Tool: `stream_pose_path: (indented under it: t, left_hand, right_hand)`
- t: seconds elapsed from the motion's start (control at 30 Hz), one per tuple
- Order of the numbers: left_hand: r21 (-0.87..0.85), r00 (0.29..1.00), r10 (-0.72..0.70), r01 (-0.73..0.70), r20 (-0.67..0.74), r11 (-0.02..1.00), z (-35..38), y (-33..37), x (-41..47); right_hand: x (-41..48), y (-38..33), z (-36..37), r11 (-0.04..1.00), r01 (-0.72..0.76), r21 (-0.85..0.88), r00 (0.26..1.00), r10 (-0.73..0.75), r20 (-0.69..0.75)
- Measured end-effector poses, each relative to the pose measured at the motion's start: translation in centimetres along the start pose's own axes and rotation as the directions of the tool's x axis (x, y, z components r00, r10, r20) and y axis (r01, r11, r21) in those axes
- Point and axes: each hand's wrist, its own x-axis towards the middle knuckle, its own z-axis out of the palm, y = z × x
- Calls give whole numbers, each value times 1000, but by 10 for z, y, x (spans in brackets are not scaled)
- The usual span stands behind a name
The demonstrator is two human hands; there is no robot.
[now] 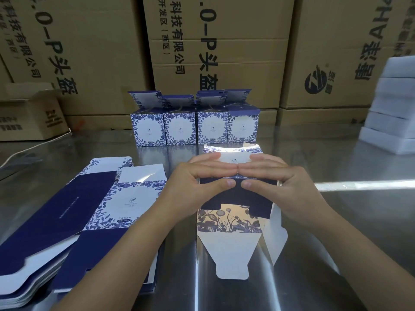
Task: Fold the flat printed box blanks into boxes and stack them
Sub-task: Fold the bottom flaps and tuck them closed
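Note:
A half-folded blue-and-white printed box (231, 212) lies on the steel table in front of me, its white flaps spread toward me. My left hand (197, 178) and my right hand (276, 176) hold it from both sides, fingers laid across its top face and thumbs pressing the dark blue flap, fingertips meeting in the middle. A stack of flat box blanks (74, 223) lies to the left. Several folded boxes (194, 125) stand in a row at the back with their top flaps open.
Large brown cartons (215, 46) form a wall behind the table. A small open carton (31, 113) sits at the back left. White foam trays (390, 108) are piled at the right. The steel table (350, 221) gleams with reflections.

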Motion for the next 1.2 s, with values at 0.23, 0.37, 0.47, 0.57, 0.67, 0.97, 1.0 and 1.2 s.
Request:
stream_pose_path:
  t: [0.23, 0.37, 0.47, 0.57, 0.67, 0.97, 1.0, 1.2]
  left_hand:
    - [-13, 1000, -28, 28, -13, 1000, 0, 0, 1]
    - [-1, 999, -18, 18, -33, 1000, 1, 1, 0]
    - [12, 999, -2, 2, -49, 1000, 2, 2, -1]
    - [5, 996, 14, -13, -88, 1000, 4, 4, -3]
    - [10, 995, 16, -16, -102, 1000, 6, 5, -5]
    - [33, 994, 8, -5, -109, 999, 9, 7, -5]
    - [32, 994, 10, -7, -110, 999, 9, 7, -5]
    - [15, 998, -25, 26, -55, 1000, 1, 6, 0]
  right_hand:
    - [1, 1, 0, 1000, -10, 23, 1000, 11, -18]
    - [1, 1, 0, 1000, -4, 5, 1000, 4, -19]
    - [0, 0, 0, 1000, 7, -19, 1000, -7, -11]
    - [0, 0, 1, 999, 23, -39, 1000, -23, -14]
    - [0, 0, 1, 999, 32, -40, 999, -33, -31]
    - [-1, 1, 1, 999, 25, -43, 998, -28, -56]
    - [-1, 1, 1, 998, 22, -51, 998, -25, -55]
    - [2, -4, -4, 998, -41, -42, 999, 41, 9]
